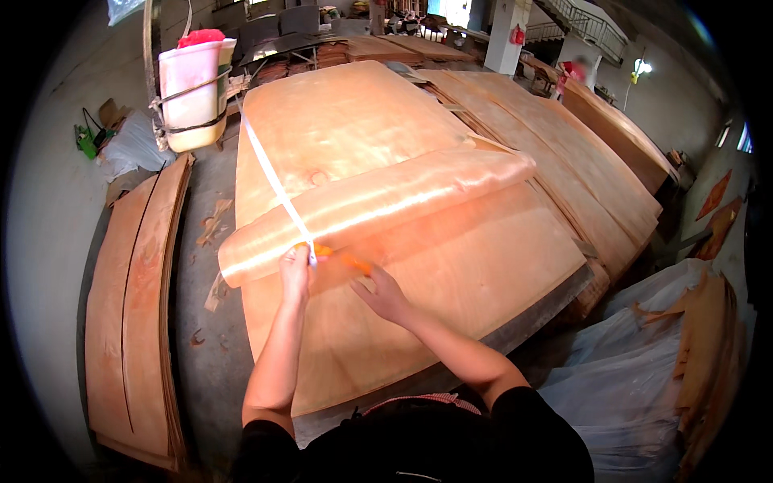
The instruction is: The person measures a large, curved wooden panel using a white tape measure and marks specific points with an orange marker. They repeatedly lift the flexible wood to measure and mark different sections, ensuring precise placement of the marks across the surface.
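Note:
A white strip [274, 181] runs slantwise over a large wood veneer sheet [346, 105] and across its curled-over fold [403, 189]. My left hand [296, 272] is closed on the near end of this strip, at the front of the fold. A small orange piece shows beside those fingertips. Just to the right, my right hand [382, 296] holds a slim orange tool [354, 262], smeared by motion, so its exact kind is unclear. Both hands are above the flat veneer [451, 266] in front of the fold.
More veneer sheets [555, 137] lie stacked to the right, and a narrow stack [133, 298] stands at left. A pink and cream plastic container [192, 92] is tied to a post at upper left. Clear plastic sheeting [624, 370] covers a pile at lower right. A person [573, 71] is far back.

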`<state>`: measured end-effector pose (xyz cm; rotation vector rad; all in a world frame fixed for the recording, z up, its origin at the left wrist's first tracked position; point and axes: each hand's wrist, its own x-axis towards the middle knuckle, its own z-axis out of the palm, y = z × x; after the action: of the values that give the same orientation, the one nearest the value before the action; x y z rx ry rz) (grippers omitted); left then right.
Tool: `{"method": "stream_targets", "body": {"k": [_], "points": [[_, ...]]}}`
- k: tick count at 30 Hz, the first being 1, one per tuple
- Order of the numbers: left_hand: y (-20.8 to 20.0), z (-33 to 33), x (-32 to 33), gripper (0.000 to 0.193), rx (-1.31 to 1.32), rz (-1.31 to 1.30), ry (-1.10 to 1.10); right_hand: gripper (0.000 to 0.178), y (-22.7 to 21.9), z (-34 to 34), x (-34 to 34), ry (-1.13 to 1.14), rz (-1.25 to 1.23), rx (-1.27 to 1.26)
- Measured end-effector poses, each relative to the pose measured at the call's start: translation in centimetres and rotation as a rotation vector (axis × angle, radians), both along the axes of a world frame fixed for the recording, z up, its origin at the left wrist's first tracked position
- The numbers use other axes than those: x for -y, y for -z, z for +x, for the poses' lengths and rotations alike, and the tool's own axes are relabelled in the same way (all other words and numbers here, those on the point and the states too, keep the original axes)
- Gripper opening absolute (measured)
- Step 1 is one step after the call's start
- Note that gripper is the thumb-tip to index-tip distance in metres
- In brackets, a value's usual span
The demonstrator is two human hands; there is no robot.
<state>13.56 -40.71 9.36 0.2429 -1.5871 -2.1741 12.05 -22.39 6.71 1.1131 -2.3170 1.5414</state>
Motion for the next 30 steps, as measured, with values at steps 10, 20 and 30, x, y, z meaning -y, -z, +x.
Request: {"method": "stream_targets", "body": {"k": [10,20,30], "points": [[0.2,4.0,-4.6,0.018,-0.103,-0.063,0.07,0.023,-4.3,0.2,4.5,-0.033,-0.213,0.437],[1.2,2.3,-8.0,0.02,0.064,0.363,0.0,0.02,-2.9,0.5,3.6,0.023,-0.486,0.384],[4.6,6.4,-10.9,0.022,0.07,0.345,0.059,0.059,-4.1,-3.6,-0.3,-0.449,-0.78,1.024]]}}
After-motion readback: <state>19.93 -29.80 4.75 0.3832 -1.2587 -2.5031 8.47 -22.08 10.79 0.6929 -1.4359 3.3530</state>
